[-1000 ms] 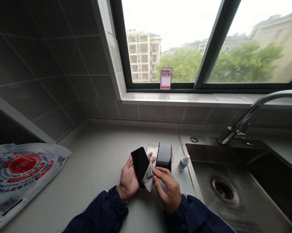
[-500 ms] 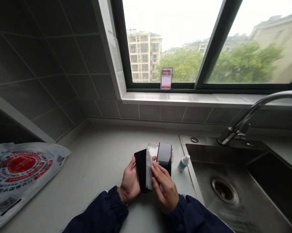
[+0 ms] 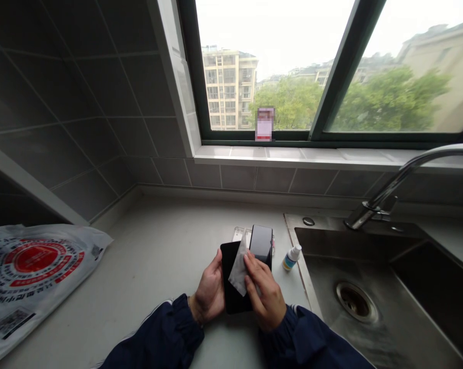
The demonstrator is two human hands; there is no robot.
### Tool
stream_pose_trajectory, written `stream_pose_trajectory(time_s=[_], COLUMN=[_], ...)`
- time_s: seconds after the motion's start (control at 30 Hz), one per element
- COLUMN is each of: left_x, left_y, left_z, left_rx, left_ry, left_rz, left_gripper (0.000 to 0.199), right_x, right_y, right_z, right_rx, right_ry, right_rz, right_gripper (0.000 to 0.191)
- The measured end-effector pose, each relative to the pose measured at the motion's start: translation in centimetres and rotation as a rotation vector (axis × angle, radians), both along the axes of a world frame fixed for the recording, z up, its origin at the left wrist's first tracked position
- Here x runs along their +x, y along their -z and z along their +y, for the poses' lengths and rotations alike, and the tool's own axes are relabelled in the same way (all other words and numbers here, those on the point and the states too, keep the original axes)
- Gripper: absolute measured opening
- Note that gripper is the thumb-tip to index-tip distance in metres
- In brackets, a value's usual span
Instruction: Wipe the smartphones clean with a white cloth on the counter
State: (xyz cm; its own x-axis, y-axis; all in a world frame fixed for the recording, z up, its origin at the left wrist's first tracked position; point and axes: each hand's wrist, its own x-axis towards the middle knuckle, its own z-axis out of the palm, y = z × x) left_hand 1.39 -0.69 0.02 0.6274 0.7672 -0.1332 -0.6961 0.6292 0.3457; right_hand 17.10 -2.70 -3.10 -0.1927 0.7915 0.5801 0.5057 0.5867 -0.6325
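Observation:
My left hand (image 3: 210, 288) grips a black smartphone (image 3: 231, 302) by its left edge, with the dark face turned up toward me. A pale grey cloth (image 3: 238, 272) is pressed against that face under the fingers of my right hand (image 3: 265, 292). Just behind lies a second phone (image 3: 261, 241) with a shiny dark screen, and a clear phone case (image 3: 239, 233) shows partly beside it. A small white-capped spray bottle (image 3: 291, 258) stands to the right of my right hand.
At the right is a steel sink (image 3: 298, 266) with a chrome faucet (image 3: 385, 179). A white plastic bag (image 3: 42, 271) with red print rests at the left on the pale counter (image 3: 158, 230). A tiled sill (image 3: 285, 154) runs below the window at the back.
The held phone has shifted slightly right and toward me, lying flatter. The cloth has turned from a narrow upright strip into a slanted, wider piece across the phone.

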Motion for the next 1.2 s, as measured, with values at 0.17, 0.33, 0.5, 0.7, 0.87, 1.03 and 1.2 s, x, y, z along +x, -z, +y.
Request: stream_pose_trajectory(time_s=[0.17,0.33,0.5,0.7,0.87,1.03,1.2], left_x=[-0.4,-1.1,-1.5,-1.3,-0.9,-0.9,-0.9], left_y=[0.2,0.1,0.0,0.1,-0.5,-0.4,-0.3], left_z=[0.2,0.8,1.2,0.8,0.4,0.7,0.8], left_rx=[0.012,0.037,0.047,0.036,0.007,0.040,0.078], left_ry=[-0.053,-0.093,-0.128,-0.091,-0.042,-0.079,-0.206], left_rz=[0.006,-0.015,0.005,0.014,0.018,0.014,0.150], left_gripper=[0.062,0.068,0.080,0.081,0.074,0.071,0.053], right_x=[0.1,0.1,-0.5,-1.0,-1.0,-0.8,-0.1], right_y=[0.1,-0.2,-0.4,-0.2,-0.3,-0.6,-0.5], right_z=[-0.1,-0.6,-1.2,-1.2,-1.3,-1.2,-1.0], right_rx=[0.081,0.161,0.255,0.361,0.368,0.351,0.225], right_ry=[-0.019,-0.055,-0.146,-0.149,-0.048,0.025,0.038], right_rz=[-0.088,-0.225,-0.364,-0.434,-0.392,-0.296,-0.112], right_gripper=[0.052,0.043,0.039,0.043,0.048,0.055,0.057])
